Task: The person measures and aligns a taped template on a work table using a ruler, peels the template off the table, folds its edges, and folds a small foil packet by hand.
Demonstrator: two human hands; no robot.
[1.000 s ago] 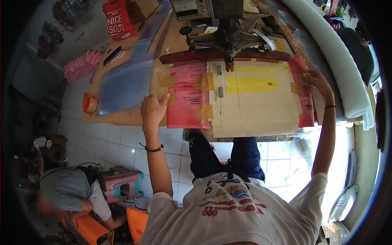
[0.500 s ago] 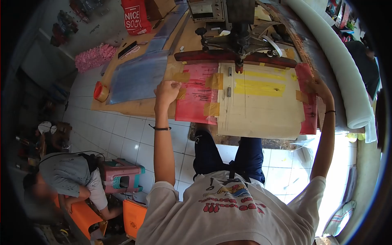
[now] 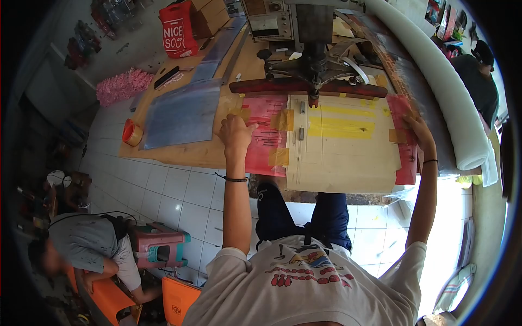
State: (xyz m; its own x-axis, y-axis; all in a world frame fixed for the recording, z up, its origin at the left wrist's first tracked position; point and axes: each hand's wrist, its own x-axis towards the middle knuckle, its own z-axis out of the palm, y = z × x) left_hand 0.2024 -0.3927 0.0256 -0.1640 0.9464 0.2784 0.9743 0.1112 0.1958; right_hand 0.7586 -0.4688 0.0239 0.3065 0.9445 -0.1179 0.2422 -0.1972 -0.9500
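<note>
In front of me lies a beige board (image 3: 342,163) with yellow tape strips and two small metal pieces. Brown tape joins red sheets to its sides. My left hand (image 3: 237,134) rests at the outer edge of the left red sheet (image 3: 265,144), fingers forward and thumb apart. At the other side, my right hand (image 3: 421,133) grips the edge of the right red sheet (image 3: 404,157), its thumb mostly hidden. Above the board's far edge stands a press head (image 3: 314,76) with a long dark-red bar (image 3: 261,87).
A translucent bluish sheet (image 3: 182,117) and a tape roll (image 3: 132,133) lie left on the wooden table (image 3: 185,156). A white foam roll (image 3: 435,70) runs along the right. One person (image 3: 89,239) bends low at left beside a stool (image 3: 160,244); another person (image 3: 473,76) is at far right.
My left hand has moved right onto the red sheet, and its fingers have spread from a pinch. The right hand stays at the board's right edge. The view has shifted slightly.
</note>
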